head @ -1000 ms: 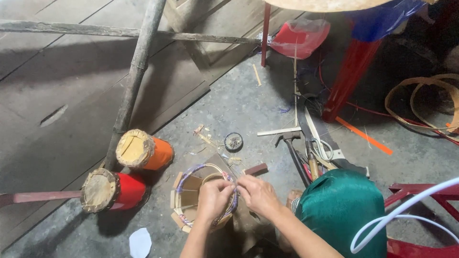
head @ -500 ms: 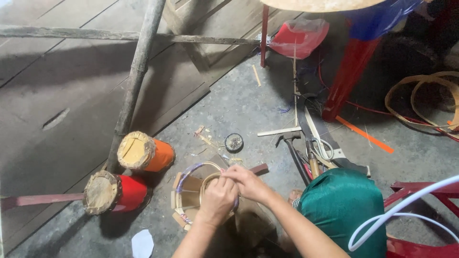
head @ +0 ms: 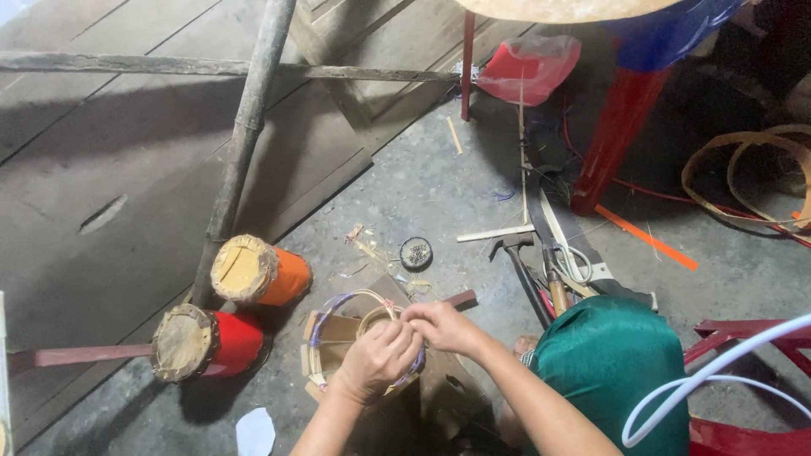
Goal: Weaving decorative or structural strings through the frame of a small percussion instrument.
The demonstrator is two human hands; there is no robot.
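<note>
While the person sits low, the grey concrete floor is under everything, and it is dusty with small wood bits on it. At 10 o'clock lies a big wooden board with a long wooden pole leaning across it. At 1 o'clock stands a red chair leg, and a red plastic bag lies near it. At 3 o'clock there are bent bamboo hoops.

Near the middle lie a hammer and a small round tin. At 8 o'clock rest two small drums on their sides, an orange drum and a red drum, just beside each other.

The bamboo ring frame sits on a piece of cardboard at 6 o'clock, right in front of the person's green trouser knee. The left hand is curled shut on the ring's near side. The right hand pinches the top of the ring with its fingers closed.

Since a second ago, both hands have come closer together. Before, they were a little apart on the ring; now they touch above it. The right hand has moved to the left, over the ring. The drums, tin and hammer have stayed where they were.
</note>
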